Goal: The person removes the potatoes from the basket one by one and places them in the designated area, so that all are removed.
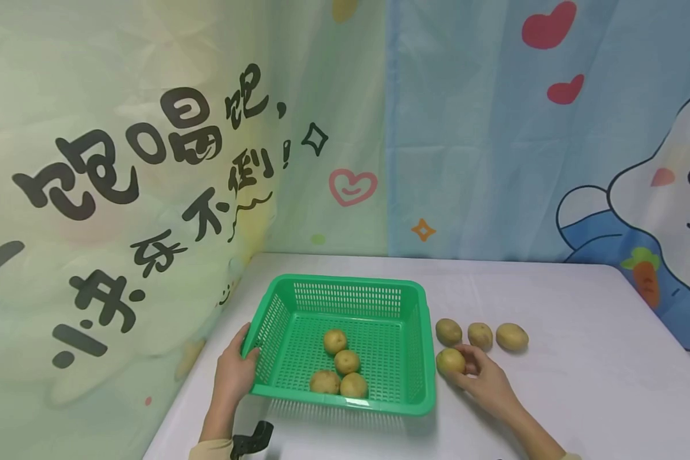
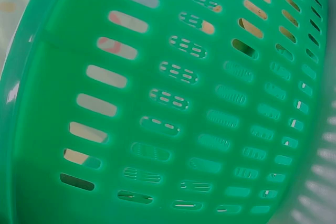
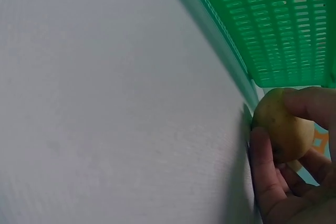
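Note:
A green plastic basket [image 1: 345, 406] with slotted walls stands on the table, with several potatoes [image 1: 347, 362] in its front middle part. My left hand [image 1: 235, 370] grips the basket's left rim, the thumb over the edge. Close by the basket's right wall, my right hand [image 1: 485, 384] holds a potato [image 1: 451, 361] between thumb and fingers. In the right wrist view the same potato [image 3: 281, 124] sits low over the table; whether it touches the surface I cannot tell. The slotted basket wall [image 2: 121, 93] fills the left wrist view, and the left hand is hidden there.
Three more potatoes lie in a row right of the basket: a left one [image 1: 448, 332], a middle one [image 1: 480, 336] and a right one [image 1: 512, 337]. A white cloth covers the table [image 1: 598, 358]. Printed curtains [image 1: 466, 160] hang behind and to the left.

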A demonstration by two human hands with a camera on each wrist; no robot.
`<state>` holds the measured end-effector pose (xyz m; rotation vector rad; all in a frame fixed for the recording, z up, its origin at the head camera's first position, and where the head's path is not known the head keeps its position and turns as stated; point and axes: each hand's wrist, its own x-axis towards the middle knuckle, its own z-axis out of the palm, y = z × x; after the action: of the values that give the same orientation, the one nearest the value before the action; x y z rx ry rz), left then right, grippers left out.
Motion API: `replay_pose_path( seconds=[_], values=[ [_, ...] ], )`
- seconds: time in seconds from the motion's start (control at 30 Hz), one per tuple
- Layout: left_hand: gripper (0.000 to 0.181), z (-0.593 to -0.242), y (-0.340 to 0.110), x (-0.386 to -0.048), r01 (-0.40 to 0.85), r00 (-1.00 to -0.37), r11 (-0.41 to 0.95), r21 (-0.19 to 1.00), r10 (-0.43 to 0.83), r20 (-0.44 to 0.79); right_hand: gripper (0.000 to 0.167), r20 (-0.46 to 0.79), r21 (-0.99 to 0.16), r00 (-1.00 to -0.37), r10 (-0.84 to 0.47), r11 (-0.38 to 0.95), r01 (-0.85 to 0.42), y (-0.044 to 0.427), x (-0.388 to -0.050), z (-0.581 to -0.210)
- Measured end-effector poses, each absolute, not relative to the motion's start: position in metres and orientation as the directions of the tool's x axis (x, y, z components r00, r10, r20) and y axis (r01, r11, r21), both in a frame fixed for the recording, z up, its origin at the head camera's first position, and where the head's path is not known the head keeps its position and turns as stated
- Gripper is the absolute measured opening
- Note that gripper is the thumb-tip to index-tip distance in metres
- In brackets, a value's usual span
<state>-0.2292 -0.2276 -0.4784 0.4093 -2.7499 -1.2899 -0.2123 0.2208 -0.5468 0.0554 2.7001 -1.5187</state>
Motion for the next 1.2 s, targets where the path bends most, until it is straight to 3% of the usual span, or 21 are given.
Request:
replay_pose_path(
  seconds=[0.3, 0.57, 0.77, 0.97, 1.2],
  values=[
    [0.057, -0.482, -0.229, -0.231, -0.203, -0.962, 0.608, 0.768, -0.271, -0.040, 0.068, -0.100, -0.862, -0.995, 0.014, 0.497, 0.094, 0.239, -0.217, -0.526],
    [0.057, -0.482, -0.229, -0.233, -0.200, -0.960, 0.619, 0.759, -0.278, -0.026, 0.049, 0.019, -0.845, -0.999, 0.026, 0.535, -0.002, 0.241, -0.215, -0.501],
    [0.057, -0.483, -0.229, -0.231, -0.214, -0.958, 0.611, 0.762, -0.283, -0.043, 0.037, 0.113, -0.905, -0.994, -0.007, 0.411, -0.106, 0.218, -0.211, -0.483],
    [0.057, -0.483, -0.230, -0.229, -0.207, -0.959, 0.623, 0.755, -0.281, -0.031, 0.031, 0.105, -0.943, -0.990, -0.097, 0.305, -0.130, 0.184, -0.201, -0.467],
    [0.057, -0.486, -0.228, -0.233, -0.205, -0.957, 0.621, 0.757, -0.291, -0.020, 0.026, 0.135, -0.910, -0.953, -0.270, 0.348, -0.227, 0.140, -0.212, -0.450]
  ],
)
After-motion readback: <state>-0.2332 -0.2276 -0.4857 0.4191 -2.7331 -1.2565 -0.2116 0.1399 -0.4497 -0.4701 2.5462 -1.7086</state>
